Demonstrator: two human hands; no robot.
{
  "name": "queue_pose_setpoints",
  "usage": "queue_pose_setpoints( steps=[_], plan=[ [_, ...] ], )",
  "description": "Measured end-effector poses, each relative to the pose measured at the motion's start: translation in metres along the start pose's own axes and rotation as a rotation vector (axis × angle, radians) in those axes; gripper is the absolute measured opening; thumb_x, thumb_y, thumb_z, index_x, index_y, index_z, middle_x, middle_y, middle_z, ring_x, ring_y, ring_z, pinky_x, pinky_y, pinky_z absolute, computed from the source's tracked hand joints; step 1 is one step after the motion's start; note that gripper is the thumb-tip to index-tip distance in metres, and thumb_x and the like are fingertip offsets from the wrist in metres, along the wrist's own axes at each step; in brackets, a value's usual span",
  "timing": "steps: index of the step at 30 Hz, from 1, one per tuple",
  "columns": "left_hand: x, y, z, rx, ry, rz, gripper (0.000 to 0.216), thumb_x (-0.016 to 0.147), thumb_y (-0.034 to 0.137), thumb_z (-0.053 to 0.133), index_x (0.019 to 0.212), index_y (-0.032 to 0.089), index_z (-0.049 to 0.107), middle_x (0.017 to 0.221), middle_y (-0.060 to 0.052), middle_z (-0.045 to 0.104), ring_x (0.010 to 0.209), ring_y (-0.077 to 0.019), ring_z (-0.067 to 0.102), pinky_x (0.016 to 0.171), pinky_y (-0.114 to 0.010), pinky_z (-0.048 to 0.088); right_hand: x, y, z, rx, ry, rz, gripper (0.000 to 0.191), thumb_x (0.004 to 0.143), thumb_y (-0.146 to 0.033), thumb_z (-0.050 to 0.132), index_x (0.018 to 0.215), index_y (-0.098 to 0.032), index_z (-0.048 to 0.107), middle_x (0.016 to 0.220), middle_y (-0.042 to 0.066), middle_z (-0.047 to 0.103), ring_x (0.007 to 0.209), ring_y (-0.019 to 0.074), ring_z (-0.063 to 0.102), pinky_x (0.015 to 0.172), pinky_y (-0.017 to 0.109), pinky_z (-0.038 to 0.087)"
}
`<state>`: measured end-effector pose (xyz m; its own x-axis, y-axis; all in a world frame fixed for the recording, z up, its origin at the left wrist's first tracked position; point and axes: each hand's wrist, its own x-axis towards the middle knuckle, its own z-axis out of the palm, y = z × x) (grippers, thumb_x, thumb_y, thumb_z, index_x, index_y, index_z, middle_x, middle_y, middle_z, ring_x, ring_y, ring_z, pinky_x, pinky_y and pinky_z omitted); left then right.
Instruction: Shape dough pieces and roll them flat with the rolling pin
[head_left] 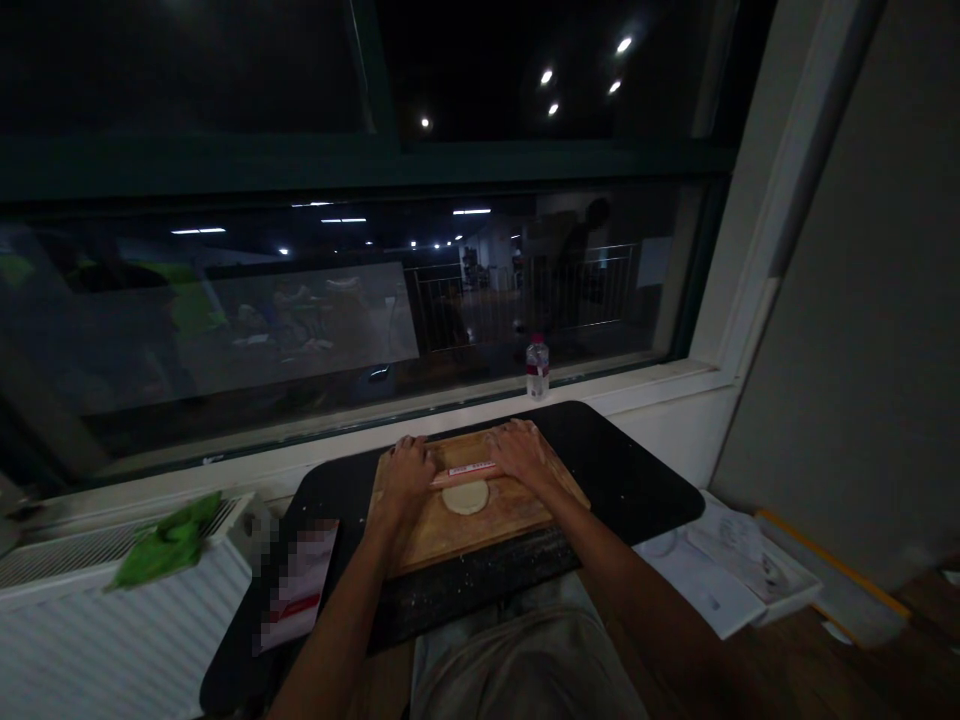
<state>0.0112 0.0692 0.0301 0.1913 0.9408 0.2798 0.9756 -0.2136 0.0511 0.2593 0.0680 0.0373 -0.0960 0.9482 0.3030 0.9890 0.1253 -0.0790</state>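
Observation:
A wooden rolling pin [471, 471] with a printed label lies across a wooden board [442, 545]. My left hand [409, 468] is closed over its left end, and my right hand [517, 449] grips the right end. Both hands hide the pin's ends, and most fingertips are out of sight. Just on the near side of the pin, a pale, flat, roundish piece of dough [466, 498] rests on the board. Its far edge meets or passes under the pin; I cannot tell which.
The board stands on a black table [637, 480] with white specks. A pixelated packet [300, 590] lies at its left. Behind are a water bottle [537, 368] on the sill and a window. A green cloth [169, 540] covers part of the radiator [112, 640]; an open white box [750, 580] sits low right.

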Motion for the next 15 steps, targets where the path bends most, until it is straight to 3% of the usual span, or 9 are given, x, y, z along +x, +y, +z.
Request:
queue_pose_setpoints(
  steps=[5,15],
  plan=[
    [0.013,0.003,-0.002,-0.017,0.026,-0.087,0.04,0.11,0.028,0.042,0.14,0.016,0.066,0.143,-0.018,0.07,0.138,-0.0303,0.063,0.113,-0.041,0.049,0.012,0.0,-0.001,0.033,0.017,0.043,0.051,0.116,-0.043,0.038,0.125,-0.017,0.081,0.134,0.017,0.078,0.131,0.0337,0.064,0.111,0.048,0.041],
    [0.025,0.002,0.0,-0.039,0.108,-0.106,0.037,0.108,0.026,0.046,0.132,0.016,0.072,0.136,-0.019,0.075,0.134,-0.0315,0.066,0.114,-0.043,0.049,0.025,0.001,-0.001,0.107,0.023,0.109,0.044,0.114,-0.039,0.045,0.129,-0.015,0.079,0.135,0.02,0.078,0.131,0.0307,0.066,0.109,0.04,0.045]
  ],
)
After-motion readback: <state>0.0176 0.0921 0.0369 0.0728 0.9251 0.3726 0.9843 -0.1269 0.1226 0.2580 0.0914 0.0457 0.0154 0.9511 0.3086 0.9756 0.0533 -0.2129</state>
